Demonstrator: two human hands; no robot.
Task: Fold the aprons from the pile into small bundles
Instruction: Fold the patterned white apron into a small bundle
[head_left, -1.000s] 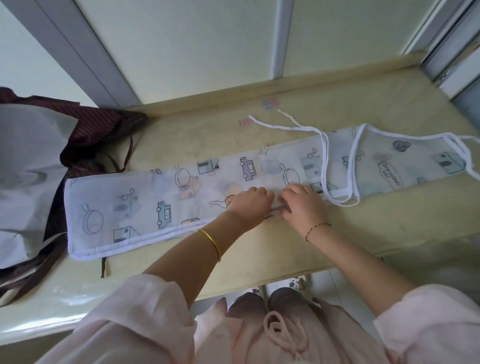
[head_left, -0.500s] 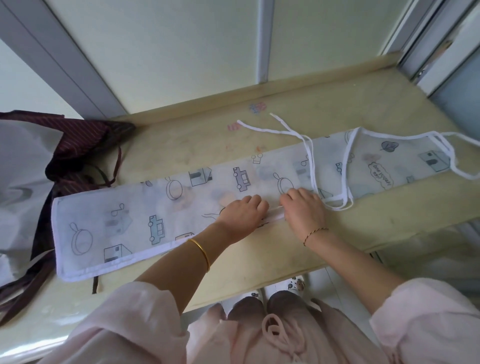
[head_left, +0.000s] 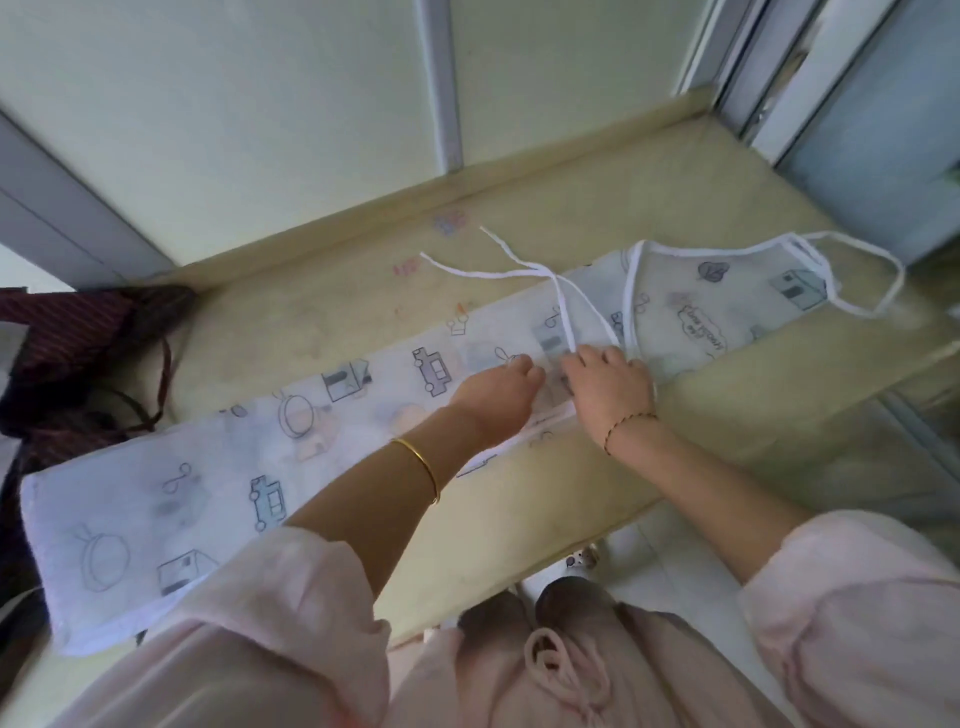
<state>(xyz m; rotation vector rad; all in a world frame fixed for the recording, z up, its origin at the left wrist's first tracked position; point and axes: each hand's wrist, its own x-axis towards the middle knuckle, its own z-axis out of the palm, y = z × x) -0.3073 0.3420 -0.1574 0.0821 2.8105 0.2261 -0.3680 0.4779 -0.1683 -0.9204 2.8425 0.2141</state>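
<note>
A thin white apron (head_left: 291, 457) printed with cars, houses and pans lies folded into a long strip across the yellowish table (head_left: 727, 415). Its bib end (head_left: 727, 306) lies at the right, with white ties (head_left: 519, 270) trailing over the strip and the table. My left hand (head_left: 493, 397) and my right hand (head_left: 610, 387) sit side by side on the middle of the strip. The fingers of both hands are curled down into the cloth beside the white hem (head_left: 550, 418). The right fingertips touch the ties. What the fingertips hold is hidden.
A pile of dark red striped aprons (head_left: 78, 338) with dangling straps lies at the table's left end, touching the strip's left end. A wall and a raised ledge (head_left: 467, 187) bound the far side. The near table edge (head_left: 519, 571) is above my lap.
Both hands have slid a little away from the near hem, farther onto the strip and towards the ties. The apron has stayed in place; the view has tilted.
</note>
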